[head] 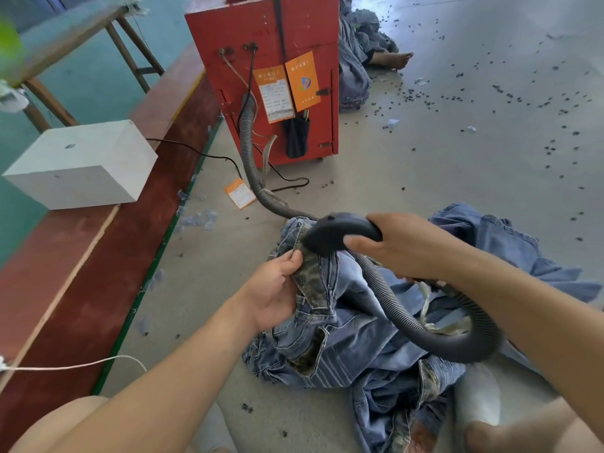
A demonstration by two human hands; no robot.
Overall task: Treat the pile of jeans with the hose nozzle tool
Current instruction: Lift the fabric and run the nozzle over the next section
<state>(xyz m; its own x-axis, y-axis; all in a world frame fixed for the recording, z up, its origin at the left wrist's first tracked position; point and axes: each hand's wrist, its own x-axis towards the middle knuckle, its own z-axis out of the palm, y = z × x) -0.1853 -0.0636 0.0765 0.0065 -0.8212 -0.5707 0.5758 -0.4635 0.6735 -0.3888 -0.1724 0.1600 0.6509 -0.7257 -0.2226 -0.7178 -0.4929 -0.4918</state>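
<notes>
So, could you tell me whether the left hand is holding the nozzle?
No, the left hand pinches the jeans, while the right hand grips the nozzle.

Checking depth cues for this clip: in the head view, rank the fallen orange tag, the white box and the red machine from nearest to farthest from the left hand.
From the left hand:
1. Orange tag, on the floor just beyond it.
2. White box, on the ledge to the left.
3. Red machine, farthest, straight ahead.

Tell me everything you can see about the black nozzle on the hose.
The nozzle is a matte black, rounded head that looks like plastic, joined to a ribbed grey hose looping back to the red machine. The right hand grips its handle; its mouth sits against the jeans waistband that the left hand pinches.
</notes>
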